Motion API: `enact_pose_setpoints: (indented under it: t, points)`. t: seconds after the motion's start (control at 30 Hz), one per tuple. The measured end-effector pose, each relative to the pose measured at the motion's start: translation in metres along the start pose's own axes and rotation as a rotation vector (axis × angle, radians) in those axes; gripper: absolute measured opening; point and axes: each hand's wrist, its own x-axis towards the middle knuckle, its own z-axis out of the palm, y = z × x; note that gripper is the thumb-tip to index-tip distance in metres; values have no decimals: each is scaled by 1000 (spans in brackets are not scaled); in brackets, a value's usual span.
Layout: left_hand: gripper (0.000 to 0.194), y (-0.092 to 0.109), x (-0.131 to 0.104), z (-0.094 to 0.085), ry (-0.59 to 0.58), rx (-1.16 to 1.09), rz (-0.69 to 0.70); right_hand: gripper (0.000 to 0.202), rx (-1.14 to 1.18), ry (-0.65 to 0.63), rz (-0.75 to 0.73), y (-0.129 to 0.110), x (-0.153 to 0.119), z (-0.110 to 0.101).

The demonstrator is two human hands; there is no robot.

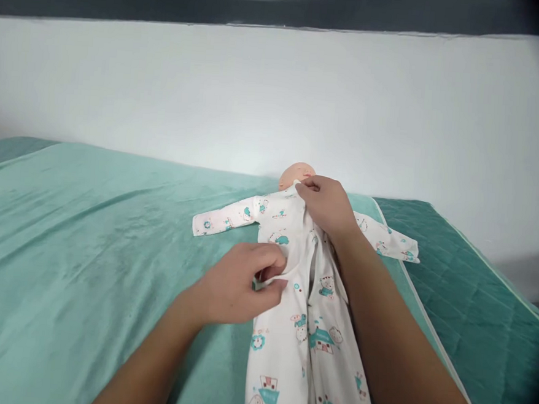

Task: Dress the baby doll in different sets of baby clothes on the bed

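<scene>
A white baby romper (pixel 283 338) printed with teal and brown drawings lies front up, dressed on a doll (pixel 293 174). Only the doll's head shows, beyond the collar. My right hand (pixel 327 203) is closed on the romper's neckline just below the head, thumb and fingertips pinching the cloth. Lower down, at the waist on the left side, my left hand (pixel 248 280) has its fingers curled and its thumb below them, with a raised fold of the cloth between. Down the middle, the front opening gapes slightly. Both sleeves stretch outward, the right one partly behind my forearm.
A light green sheet (pixel 86 244) with soft wrinkles covers the bed under the doll. To the right lies a darker green quilted cover (pixel 471 290) with a pale edge. Behind the bed rises a white wall (pixel 166 90), with a dark band above it.
</scene>
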Motion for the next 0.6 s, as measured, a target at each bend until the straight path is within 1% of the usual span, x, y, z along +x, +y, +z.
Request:
enact_pose_setpoints:
  t: [0.1,0.2,0.27,0.37,0.47,0.53,0.6]
  points:
    - [20,3,-1,11,83,57,97,18,79,29,47,6,4,-3]
    - [19,4,-1,21,157,155,211,18,117,27,86,9,6,-3]
    - [16,5,0,29,159,279,318,17,83,37,88,8,6,-2]
    - [10,5,4,40,109,465,437,11,2,65,58,6,4,-1]
    - [16,5,6,45,113,515,456,15,-47,77,35,4,0,2]
    - [18,5,7,45,129,469,448,17,-67,98,-1,3,-3,2]
    - [17,6,6,44,142,379,440,20,-100,144,-82,0,-6,0]
